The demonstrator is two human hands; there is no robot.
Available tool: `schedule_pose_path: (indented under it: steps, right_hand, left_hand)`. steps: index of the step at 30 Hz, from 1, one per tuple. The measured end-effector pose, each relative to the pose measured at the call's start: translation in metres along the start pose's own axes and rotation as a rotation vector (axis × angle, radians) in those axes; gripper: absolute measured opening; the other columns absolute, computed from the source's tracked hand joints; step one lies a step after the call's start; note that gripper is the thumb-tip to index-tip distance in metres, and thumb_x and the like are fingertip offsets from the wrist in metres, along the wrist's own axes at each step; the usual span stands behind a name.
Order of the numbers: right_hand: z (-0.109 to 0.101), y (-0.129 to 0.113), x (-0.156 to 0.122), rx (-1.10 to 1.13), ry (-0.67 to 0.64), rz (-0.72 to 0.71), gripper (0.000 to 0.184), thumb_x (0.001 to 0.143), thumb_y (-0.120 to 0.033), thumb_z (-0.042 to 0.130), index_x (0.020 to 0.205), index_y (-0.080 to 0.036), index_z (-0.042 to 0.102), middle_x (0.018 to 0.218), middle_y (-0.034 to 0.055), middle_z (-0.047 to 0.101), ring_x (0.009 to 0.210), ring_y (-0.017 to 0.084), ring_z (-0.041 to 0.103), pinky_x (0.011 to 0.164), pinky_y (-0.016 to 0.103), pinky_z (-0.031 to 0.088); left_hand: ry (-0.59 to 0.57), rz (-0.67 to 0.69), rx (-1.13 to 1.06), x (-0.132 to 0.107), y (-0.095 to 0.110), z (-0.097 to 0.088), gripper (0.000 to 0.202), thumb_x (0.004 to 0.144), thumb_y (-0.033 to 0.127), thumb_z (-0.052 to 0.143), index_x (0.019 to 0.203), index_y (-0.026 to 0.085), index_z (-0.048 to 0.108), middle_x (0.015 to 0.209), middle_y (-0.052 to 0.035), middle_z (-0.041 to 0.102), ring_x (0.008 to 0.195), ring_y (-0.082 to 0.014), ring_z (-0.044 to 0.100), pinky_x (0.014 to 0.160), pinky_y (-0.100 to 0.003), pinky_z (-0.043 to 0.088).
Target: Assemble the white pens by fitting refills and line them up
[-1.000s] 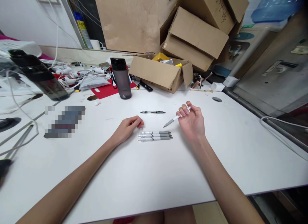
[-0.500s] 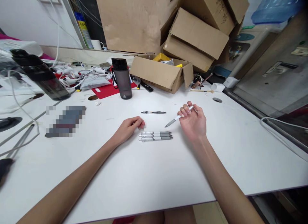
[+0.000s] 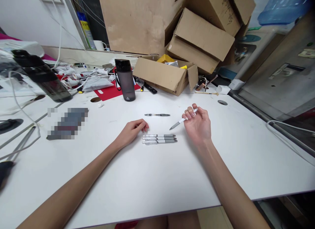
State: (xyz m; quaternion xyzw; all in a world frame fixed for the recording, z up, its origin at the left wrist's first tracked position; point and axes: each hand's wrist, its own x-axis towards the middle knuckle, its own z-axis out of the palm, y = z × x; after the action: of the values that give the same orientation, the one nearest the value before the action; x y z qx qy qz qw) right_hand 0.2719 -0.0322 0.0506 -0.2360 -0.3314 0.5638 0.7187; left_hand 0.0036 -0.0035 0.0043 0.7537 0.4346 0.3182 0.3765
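My right hand, palm turned up above the white table, holds a white pen with a grey grip between thumb and fingers. The pen slants, its tip pointing down to the left. Resting on the table, my left hand has its fingers curled in, and nothing shows in them. Just right of it lie three similar white-and-grey pens side by side, their grey tips to the right. Farther back, a black pen lies crosswise by itself.
A dark water bottle stands behind the pens, next to an open cardboard box. Another dark bottle leans at the left, near a blurred-out flat object. Cables and clutter cover the back left. A metal cabinet borders the right.
Almost nothing differs. The view has shifted very slightly; both hands and the pens keep their places.
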Motion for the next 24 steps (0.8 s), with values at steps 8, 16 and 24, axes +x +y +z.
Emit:
schedule_pose_path:
  steps: [8,16,24]
  right_hand:
    - [-0.0006,-0.0004,-0.0008,0.107,0.004,0.004,0.017,0.098,-0.026,0.045,0.084,-0.024,0.055,0.073,-0.0026,0.026,0.061,0.015,0.033,0.060,0.026,0.044]
    - [0.0008,-0.0010,-0.0009,0.139,0.030,0.017,0.017,0.098,-0.027,0.046,0.085,-0.024,0.054,0.071,-0.0034,0.029,0.059,0.014,0.036,0.060,0.024,0.045]
    - [0.0003,-0.0004,-0.0015,0.147,0.010,0.036,0.018,0.097,-0.022,0.044,0.084,-0.024,0.055,0.071,-0.0034,0.028,0.059,0.014,0.035,0.059,0.023,0.044]
  left_hand:
    - [0.002,0.002,0.004,-0.0006,0.0003,0.0001,0.040,0.102,0.045,0.043,0.089,0.019,0.070,0.083,-0.0029,0.069,0.084,-0.0201,0.061,0.082,-0.029,0.046]
    - [-0.013,-0.011,-0.018,0.0000,-0.0012,0.0001,0.039,0.103,0.045,0.042,0.090,0.019,0.069,0.084,-0.0024,0.068,0.085,-0.0205,0.060,0.084,-0.030,0.044]
    - [-0.018,-0.017,-0.035,-0.0001,-0.0032,0.0008,0.037,0.103,0.044,0.044,0.090,0.020,0.069,0.084,-0.0008,0.068,0.085,-0.0194,0.059,0.084,-0.028,0.043]
